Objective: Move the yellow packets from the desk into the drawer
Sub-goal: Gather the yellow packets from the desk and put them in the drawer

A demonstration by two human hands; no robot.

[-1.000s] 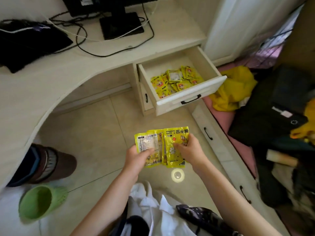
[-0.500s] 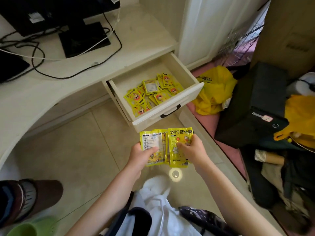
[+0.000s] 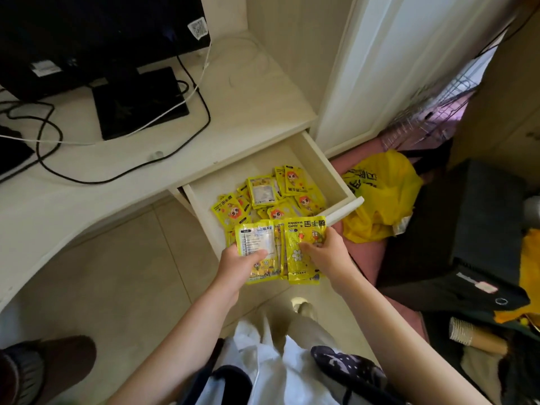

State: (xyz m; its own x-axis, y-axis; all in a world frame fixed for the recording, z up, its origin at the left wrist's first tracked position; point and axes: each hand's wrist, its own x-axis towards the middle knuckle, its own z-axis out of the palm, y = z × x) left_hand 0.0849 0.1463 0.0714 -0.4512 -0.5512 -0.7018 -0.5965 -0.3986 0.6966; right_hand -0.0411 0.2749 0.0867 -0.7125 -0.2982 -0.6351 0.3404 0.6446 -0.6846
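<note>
Counts: two hands, one open drawer, many yellow packets

One left hand (image 3: pixel 238 266) and one right hand (image 3: pixel 327 252) show; one fanned bunch of packets (image 3: pixel 301 252) holds at least three, edges overlapping. The single drawer (image 3: pixel 314 159) has a heap of packets (image 3: pixel 263 194) of roughly a dozen, too overlapped to count exactly. One yellow bag (image 3: pixel 382 194).
</note>
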